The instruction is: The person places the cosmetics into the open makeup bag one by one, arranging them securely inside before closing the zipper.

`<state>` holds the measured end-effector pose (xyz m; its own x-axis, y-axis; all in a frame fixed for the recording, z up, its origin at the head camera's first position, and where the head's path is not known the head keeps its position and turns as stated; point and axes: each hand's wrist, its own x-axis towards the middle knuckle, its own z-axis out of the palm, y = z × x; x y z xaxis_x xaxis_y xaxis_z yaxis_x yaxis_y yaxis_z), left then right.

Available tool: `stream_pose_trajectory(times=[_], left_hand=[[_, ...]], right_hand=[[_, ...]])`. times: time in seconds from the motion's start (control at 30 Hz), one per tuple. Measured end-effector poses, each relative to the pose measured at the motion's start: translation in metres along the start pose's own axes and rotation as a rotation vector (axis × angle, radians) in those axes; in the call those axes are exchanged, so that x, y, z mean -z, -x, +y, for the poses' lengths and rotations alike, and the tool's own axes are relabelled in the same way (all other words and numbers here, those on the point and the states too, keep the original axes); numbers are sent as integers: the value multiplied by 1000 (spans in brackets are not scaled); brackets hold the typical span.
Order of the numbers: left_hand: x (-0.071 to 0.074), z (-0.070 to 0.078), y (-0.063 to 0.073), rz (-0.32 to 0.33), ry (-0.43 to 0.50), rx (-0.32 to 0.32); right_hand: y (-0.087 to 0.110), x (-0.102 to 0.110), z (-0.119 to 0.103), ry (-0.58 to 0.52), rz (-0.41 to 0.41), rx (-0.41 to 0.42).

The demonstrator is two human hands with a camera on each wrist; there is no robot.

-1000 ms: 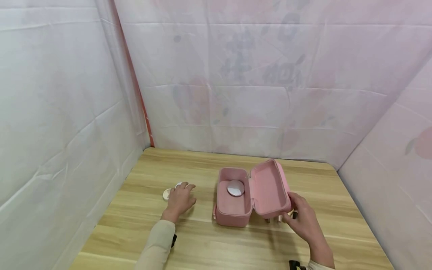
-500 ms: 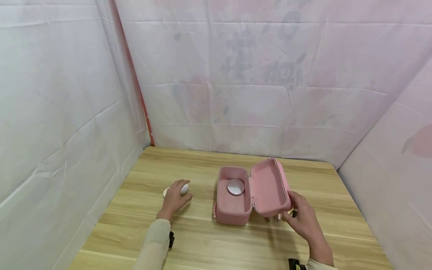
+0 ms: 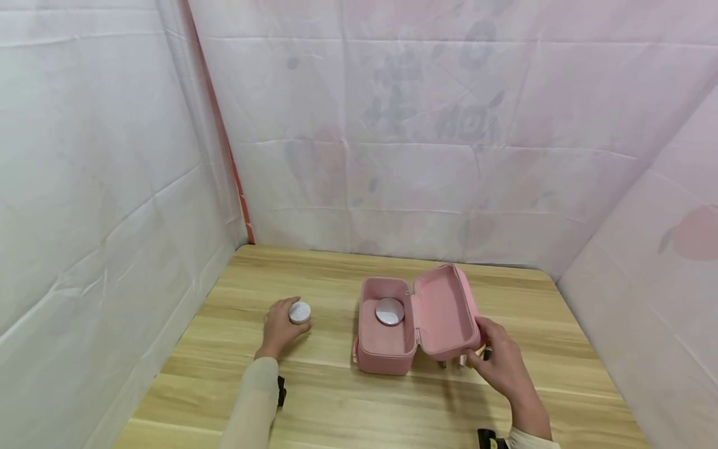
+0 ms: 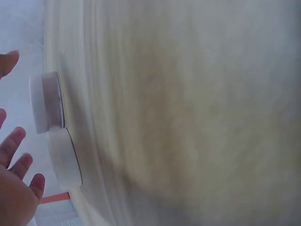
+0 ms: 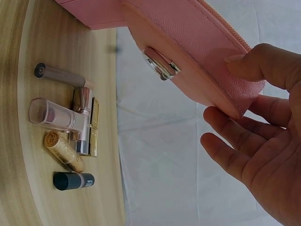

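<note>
My left hand is around a white round flat container on the table, thumb and a fingertip at its sides in the head view. The left wrist view shows the fingers spread near two round containers, a two-tone one and a plain pale one. A pink zippered cosmetic case stands open in the middle, a shiny round compact inside it. With thumb and fingers, my right hand grips the corner of its raised lid. A metal clasp shows on the lid's outside.
Beside the case, partly behind the lid, lie a lip gloss tube, a clear-capped lipstick, a gold tube, a dark tube and a gold-edged palette. White sheets wall the table.
My left hand has drawn back slightly left and lower, its thumb and fingers now around the white container, which shows more fully. The right hand and lid have stayed in place.
</note>
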<state>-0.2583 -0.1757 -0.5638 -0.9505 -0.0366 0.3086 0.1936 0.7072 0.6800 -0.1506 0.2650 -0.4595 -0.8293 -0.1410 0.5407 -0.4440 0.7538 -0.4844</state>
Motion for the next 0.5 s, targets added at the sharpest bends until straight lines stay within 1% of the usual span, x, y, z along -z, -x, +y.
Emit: stream_pose_trajectory(times=[0.17, 0.3, 0.37, 0.5], left_hand=[[2, -6, -7, -66, -66, 41], [0, -11, -11, -90, -114, 73], [-1, -14, -12, -95, -100, 99], [-4, -18, -11, -102, -83, 131]], right_hand=[[0, 0, 0, -2, -4, -11], [-1, 0, -1, -7, -12, -18], [-1, 0, -1, -7, -17, -22], [-1, 0, -2, -10, -20, -33]])
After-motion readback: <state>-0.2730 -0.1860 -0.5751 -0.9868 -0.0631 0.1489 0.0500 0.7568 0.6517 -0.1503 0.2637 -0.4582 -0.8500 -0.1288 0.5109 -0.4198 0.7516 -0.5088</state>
